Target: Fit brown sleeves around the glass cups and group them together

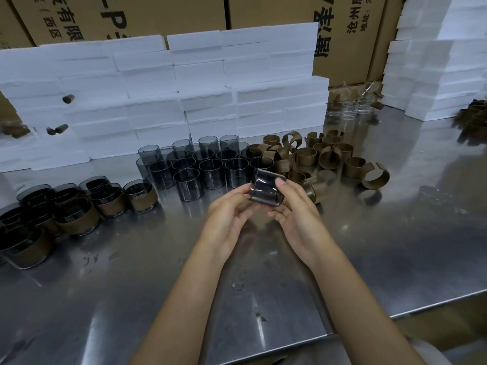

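Both hands hold one bare smoky glass cup (267, 189) tilted above the counter (263, 285), centre frame: left hand (229, 217) pinches its 9 o'clock side w/ fingertips, right hand (295, 214) curls round the 3 o'clock side, thumb on the rim. Best next move, I'd judge: keep the left-hand grip, pull a brown sleeve (375, 177) from the pile at 2 o'clock and spread its split over the cup wall w/o squeezing the glass. Bare cups (210, 169) crowd 12 o'clock, sleeved cups (79, 217) sit at 9; open room at 6, counter edge at 5.
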